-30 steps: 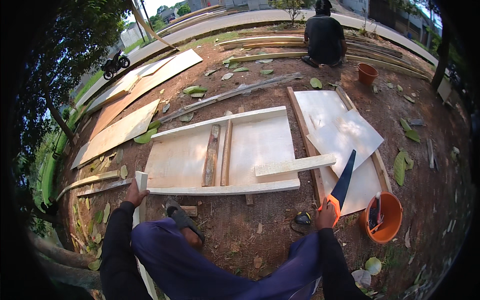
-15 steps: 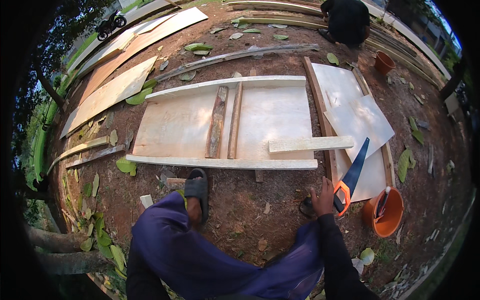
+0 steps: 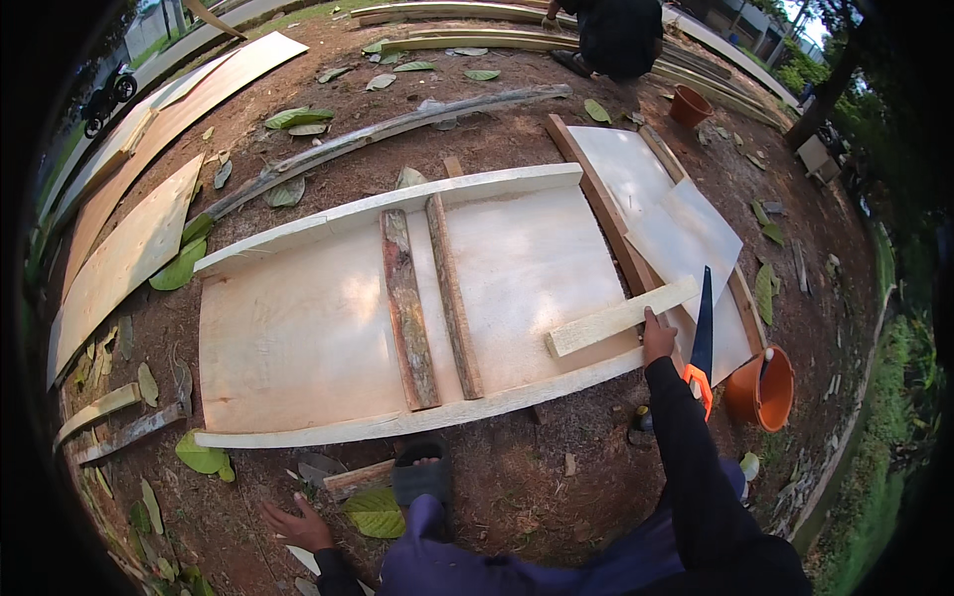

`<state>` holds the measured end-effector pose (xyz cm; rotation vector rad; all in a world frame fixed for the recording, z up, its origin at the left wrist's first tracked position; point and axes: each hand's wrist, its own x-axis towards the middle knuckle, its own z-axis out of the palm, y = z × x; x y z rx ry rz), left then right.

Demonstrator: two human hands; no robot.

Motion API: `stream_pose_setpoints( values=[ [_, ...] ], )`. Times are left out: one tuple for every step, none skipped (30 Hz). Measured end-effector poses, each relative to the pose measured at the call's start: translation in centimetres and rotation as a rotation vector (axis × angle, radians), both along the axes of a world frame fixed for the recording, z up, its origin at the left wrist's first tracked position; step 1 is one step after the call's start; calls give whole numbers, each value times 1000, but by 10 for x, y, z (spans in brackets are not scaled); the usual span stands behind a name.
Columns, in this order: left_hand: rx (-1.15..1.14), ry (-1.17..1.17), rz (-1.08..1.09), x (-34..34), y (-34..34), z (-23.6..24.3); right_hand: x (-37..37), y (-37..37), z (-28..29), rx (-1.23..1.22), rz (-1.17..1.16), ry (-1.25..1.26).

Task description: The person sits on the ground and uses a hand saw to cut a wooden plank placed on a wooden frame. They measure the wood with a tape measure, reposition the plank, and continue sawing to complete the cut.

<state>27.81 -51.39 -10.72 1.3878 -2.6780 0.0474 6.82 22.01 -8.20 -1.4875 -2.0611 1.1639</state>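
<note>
At the lower left, my left hand [image 3: 301, 524] hovers over or rests on the ground with its fingers spread, holding nothing. My right hand [image 3: 658, 340] is at the right end of a short pale wooden plank [image 3: 616, 320], its fingers closed at the plank's lower edge and partly hidden. That plank lies across the corner of a shallow wooden panel frame [image 3: 318, 328], which has pale side rails and two crosswise strips [image 3: 409, 318]. Just right of my right hand is a handsaw [image 3: 704, 338] with a dark blade and an orange handle, its blade pointing away.
An orange bucket [image 3: 763, 389] with a tool in it stands at the right. Beyond the saw lie white sheets [image 3: 686, 233] and a brown beam [image 3: 601, 214]. Plywood sheets [image 3: 129, 263] lie at the left. A person [image 3: 616, 35] in dark clothes crouches by long boards at the back.
My right hand has moved forward from beside the saw handle to the short plank. My left hand has come into view at the lower left. The view has shifted and tilted.
</note>
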Motion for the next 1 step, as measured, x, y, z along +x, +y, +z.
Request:
stream_pose_setpoints(
  values=[
    [34, -11, -40, -17, 0, -12, 12, 6, 12, 34, -40, -11]
  ],
)
